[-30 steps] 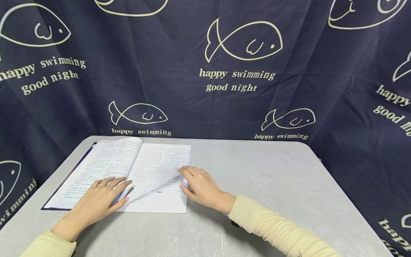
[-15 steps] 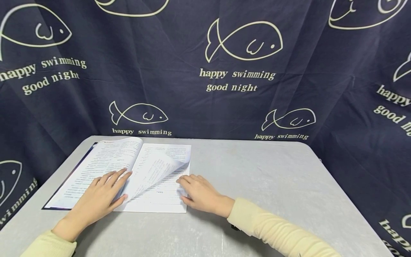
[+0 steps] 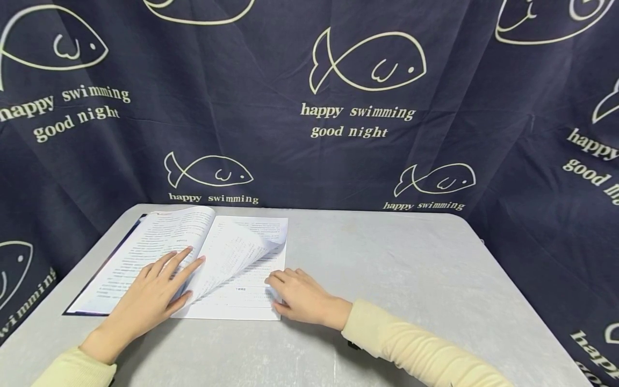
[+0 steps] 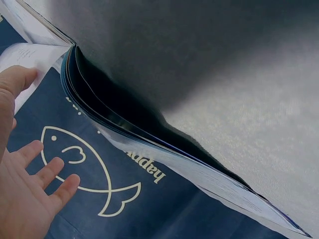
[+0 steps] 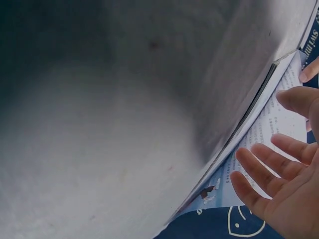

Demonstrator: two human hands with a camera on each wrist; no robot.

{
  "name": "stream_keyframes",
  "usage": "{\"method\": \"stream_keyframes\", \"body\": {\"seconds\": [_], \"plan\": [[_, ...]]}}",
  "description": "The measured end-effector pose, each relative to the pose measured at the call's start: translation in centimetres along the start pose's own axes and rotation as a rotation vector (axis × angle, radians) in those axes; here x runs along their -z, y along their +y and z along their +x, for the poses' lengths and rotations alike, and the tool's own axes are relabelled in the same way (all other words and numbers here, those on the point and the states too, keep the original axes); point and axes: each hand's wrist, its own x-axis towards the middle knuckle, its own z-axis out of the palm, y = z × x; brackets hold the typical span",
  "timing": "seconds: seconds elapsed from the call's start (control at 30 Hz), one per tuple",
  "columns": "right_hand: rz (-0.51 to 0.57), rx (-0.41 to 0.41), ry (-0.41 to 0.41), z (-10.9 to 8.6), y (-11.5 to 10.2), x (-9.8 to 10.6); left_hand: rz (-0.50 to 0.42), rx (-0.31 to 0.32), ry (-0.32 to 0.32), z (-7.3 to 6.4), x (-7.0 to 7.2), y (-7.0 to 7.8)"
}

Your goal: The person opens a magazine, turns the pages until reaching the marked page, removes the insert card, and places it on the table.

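An open book (image 3: 155,242) with printed pages lies on the left part of the table. On its right side one page (image 3: 237,252) is bent up, its lower right corner curled over toward the spine. My left hand (image 3: 147,293) lies over the left pages near the spine with spread fingers, the thumb beside the fold of the bent page. At the book's right edge my right hand (image 3: 304,298) has its fingertips over the page beneath. Its fingers are loosely bent with nothing pinched between them, as the right wrist view shows of this hand (image 5: 279,179).
The grey table (image 3: 377,269) extends to the right of the book. Behind it hangs a dark blue curtain (image 3: 290,161) printed with fish and words. A dark cover edge (image 3: 108,258) shows along the book's left side.
The right hand has let go of the page it lifted and moved slightly down. The page now stands curled by itself. The left fingers have shifted upward and spread.
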Motion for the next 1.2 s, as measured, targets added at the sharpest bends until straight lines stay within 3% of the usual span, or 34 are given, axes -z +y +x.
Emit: {"method": "stream_keyframes", "body": {"seconds": [0.6,1.0,1.2], "plan": [[-0.018,0.041,-0.043,-0.26,-0.17,-0.33,-0.015,-0.071,0.006,0.14,-0.38,0.09],[-0.037,0.072,-0.030,-0.30,-0.13,-0.36,-0.050,-0.057,-0.012,-0.09,-0.38,0.09],[-0.043,0.075,-0.034,-0.29,-0.14,-0.38,-0.025,-0.058,-0.004,-0.17,-0.49,-0.04]]}}
